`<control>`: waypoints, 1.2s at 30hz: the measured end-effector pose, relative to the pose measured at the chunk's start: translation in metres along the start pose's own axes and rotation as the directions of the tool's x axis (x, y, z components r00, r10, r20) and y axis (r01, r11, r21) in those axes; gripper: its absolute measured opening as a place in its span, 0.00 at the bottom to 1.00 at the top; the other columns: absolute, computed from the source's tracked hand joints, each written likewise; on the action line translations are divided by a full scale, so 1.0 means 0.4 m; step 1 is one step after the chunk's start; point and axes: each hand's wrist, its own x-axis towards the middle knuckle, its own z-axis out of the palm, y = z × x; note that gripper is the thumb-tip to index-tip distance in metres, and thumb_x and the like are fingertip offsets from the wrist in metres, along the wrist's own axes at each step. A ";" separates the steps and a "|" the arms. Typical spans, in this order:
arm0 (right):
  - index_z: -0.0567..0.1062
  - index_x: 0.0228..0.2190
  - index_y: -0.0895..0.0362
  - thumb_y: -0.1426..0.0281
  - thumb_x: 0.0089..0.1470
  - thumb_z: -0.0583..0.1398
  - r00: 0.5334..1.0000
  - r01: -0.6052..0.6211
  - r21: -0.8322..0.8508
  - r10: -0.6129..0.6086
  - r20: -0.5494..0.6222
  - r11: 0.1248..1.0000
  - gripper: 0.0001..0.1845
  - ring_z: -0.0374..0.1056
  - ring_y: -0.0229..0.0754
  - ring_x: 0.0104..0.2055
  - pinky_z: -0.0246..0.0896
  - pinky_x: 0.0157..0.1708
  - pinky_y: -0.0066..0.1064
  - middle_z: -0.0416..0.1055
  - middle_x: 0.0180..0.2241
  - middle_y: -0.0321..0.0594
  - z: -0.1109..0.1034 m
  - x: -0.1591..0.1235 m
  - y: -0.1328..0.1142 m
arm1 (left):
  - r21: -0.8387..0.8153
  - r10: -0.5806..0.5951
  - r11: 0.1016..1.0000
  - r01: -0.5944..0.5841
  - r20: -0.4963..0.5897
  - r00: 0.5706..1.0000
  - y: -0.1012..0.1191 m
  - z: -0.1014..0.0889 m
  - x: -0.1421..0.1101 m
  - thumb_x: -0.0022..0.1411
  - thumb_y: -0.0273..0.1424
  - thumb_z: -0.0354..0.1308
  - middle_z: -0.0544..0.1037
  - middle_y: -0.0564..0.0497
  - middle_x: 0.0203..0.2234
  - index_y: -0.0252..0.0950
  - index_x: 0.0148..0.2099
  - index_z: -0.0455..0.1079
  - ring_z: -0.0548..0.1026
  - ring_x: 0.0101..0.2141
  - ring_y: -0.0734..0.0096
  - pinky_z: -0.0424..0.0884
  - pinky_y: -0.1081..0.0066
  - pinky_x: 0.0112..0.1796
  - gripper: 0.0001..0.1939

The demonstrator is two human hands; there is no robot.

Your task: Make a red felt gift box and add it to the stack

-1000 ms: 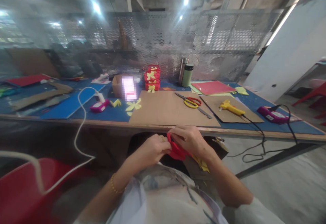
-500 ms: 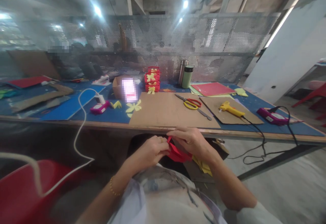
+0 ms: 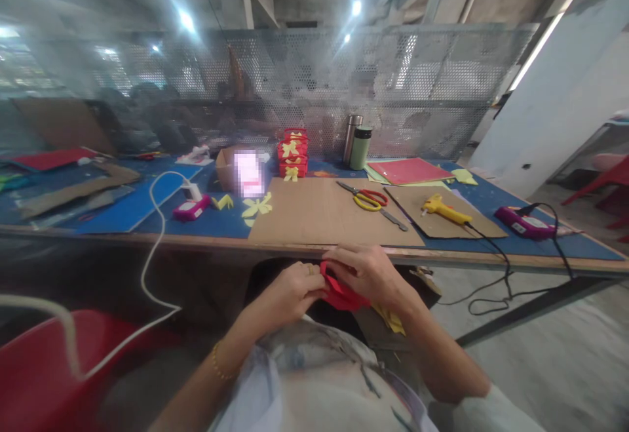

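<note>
Between my hands, just in front of the table edge and above my lap, is a piece of red felt-like material (image 3: 344, 297) curved into a loop. My left hand (image 3: 295, 291) pinches its left end. On the other side my right hand (image 3: 366, 274) grips its upper edge, fingers bent over it and hiding part of it. Yellow pieces (image 3: 390, 320) lie below my right wrist. On the table stands a stack of red items with yellow bows (image 3: 293, 153). Flat yellow bow-shaped cutouts (image 3: 257, 206) lie to the left of the cardboard sheet (image 3: 314, 212).
Scissors (image 3: 368, 199) lie on the cardboard, and a yellow glue gun (image 3: 445, 209) rests on a second board with its cord hanging off the table. Two bottles (image 3: 361, 149) stand at the back. A phone (image 3: 249, 173) leans against a box. A white cable (image 3: 145, 274) hangs at left.
My right hand's fingers shift slightly along the red material's upper edge, and its loop changes shape a little. Both hands keep hold of it; things on the table stay put.
</note>
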 end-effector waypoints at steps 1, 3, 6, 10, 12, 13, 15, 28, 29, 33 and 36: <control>0.83 0.44 0.54 0.67 0.69 0.57 1.000 -0.027 0.020 0.027 -0.003 0.999 0.13 0.78 0.38 0.36 0.66 0.35 0.26 0.83 0.40 0.43 -0.007 -0.002 0.001 | 0.000 0.003 1.000 -0.003 -0.020 1.000 -0.002 -0.002 -0.003 0.72 0.25 0.56 0.81 0.48 0.35 0.37 0.43 0.78 0.76 0.39 0.67 0.71 0.69 0.44 0.09; 0.83 0.46 0.54 0.64 0.70 0.58 0.997 -0.073 0.055 0.074 -0.011 0.996 0.14 0.76 0.38 0.34 0.66 0.34 0.27 0.83 0.39 0.43 -0.024 -0.008 0.005 | 0.010 0.004 1.000 -0.004 -0.076 0.997 -0.008 -0.007 -0.013 0.73 0.26 0.55 0.81 0.47 0.36 0.37 0.45 0.79 0.77 0.39 0.67 0.72 0.68 0.44 0.11; 0.83 0.42 0.55 0.61 0.72 0.54 0.988 -0.116 0.082 0.123 -0.092 0.990 0.19 0.75 0.40 0.34 0.66 0.35 0.30 0.81 0.34 0.43 -0.049 -0.016 0.018 | 0.022 0.012 1.000 -0.008 -0.201 0.980 -0.024 -0.010 -0.029 0.73 0.28 0.56 0.82 0.45 0.39 0.37 0.48 0.79 0.78 0.40 0.65 0.75 0.67 0.44 0.10; 0.82 0.39 0.55 0.61 0.73 0.52 0.957 -0.163 0.119 0.186 -0.221 0.979 0.22 0.75 0.44 0.38 0.68 0.40 0.34 0.81 0.36 0.46 -0.069 -0.025 0.033 | 0.008 0.011 1.000 -0.009 -0.329 0.944 -0.042 -0.009 -0.039 0.72 0.28 0.58 0.83 0.44 0.40 0.38 0.47 0.80 0.80 0.40 0.65 0.78 0.67 0.45 0.09; 0.83 0.41 0.55 0.60 0.72 0.53 0.963 -0.175 0.134 0.197 -0.182 0.976 0.20 0.75 0.43 0.37 0.67 0.38 0.33 0.81 0.36 0.45 -0.071 -0.027 0.034 | -0.010 0.002 1.000 -0.006 -0.349 0.937 -0.044 -0.007 -0.038 0.72 0.28 0.59 0.84 0.44 0.39 0.38 0.47 0.80 0.81 0.40 0.66 0.78 0.67 0.45 0.09; 0.83 0.43 0.55 0.59 0.72 0.54 0.969 -0.182 0.137 0.202 -0.145 0.974 0.19 0.74 0.42 0.36 0.67 0.36 0.32 0.81 0.35 0.44 -0.070 -0.027 0.033 | -0.019 -0.003 1.000 -0.004 -0.353 0.936 -0.044 -0.006 -0.036 0.71 0.28 0.59 0.84 0.44 0.39 0.38 0.46 0.81 0.81 0.40 0.66 0.79 0.67 0.45 0.08; 0.83 0.46 0.56 0.58 0.70 0.57 0.975 -0.198 0.132 0.208 -0.072 0.971 0.19 0.72 0.39 0.31 0.64 0.32 0.30 0.80 0.33 0.42 -0.066 -0.025 0.029 | -0.039 -0.015 0.999 0.002 -0.353 0.935 -0.043 -0.004 -0.033 0.71 0.28 0.60 0.84 0.44 0.39 0.37 0.45 0.81 0.81 0.40 0.66 0.79 0.67 0.45 0.08; 0.83 0.44 0.52 0.60 0.71 0.55 0.977 -0.060 0.136 0.086 -0.194 0.989 0.18 0.73 0.47 0.42 0.68 0.47 0.42 0.81 0.41 0.46 -0.069 -0.002 0.016 | -0.636 -0.564 0.692 0.342 -0.180 0.806 -0.054 -0.003 -0.002 0.58 0.38 0.69 0.86 0.45 0.39 0.33 0.41 0.81 0.83 0.40 0.60 0.79 0.64 0.44 0.14; 0.83 0.44 0.52 0.61 0.71 0.55 0.979 -0.052 0.140 0.078 -0.189 0.989 0.18 0.73 0.47 0.43 0.68 0.48 0.42 0.81 0.42 0.46 -0.063 -0.001 0.015 | -0.646 -0.580 0.675 0.356 -0.167 0.797 -0.053 -0.003 -0.001 0.57 0.38 0.70 0.86 0.45 0.37 0.32 0.40 0.81 0.82 0.38 0.61 0.79 0.65 0.42 0.14; 0.83 0.39 0.52 0.63 0.72 0.54 0.976 -0.089 0.162 0.119 -0.184 0.983 0.18 0.74 0.46 0.45 0.66 0.50 0.43 0.82 0.43 0.45 -0.032 0.016 0.018 | -0.640 -0.593 0.665 0.384 -0.141 0.793 -0.053 0.001 0.002 0.57 0.37 0.70 0.85 0.47 0.35 0.33 0.39 0.81 0.81 0.35 0.64 0.78 0.68 0.39 0.13; 0.83 0.36 0.53 0.62 0.71 0.56 0.970 -0.165 0.197 0.195 -0.146 0.967 0.17 0.75 0.46 0.46 0.65 0.51 0.43 0.81 0.43 0.45 -0.012 0.030 0.029 | -0.595 -0.558 0.713 0.372 -0.160 0.814 -0.050 0.000 0.002 0.59 0.36 0.68 0.85 0.46 0.36 0.33 0.39 0.81 0.81 0.36 0.64 0.77 0.68 0.41 0.11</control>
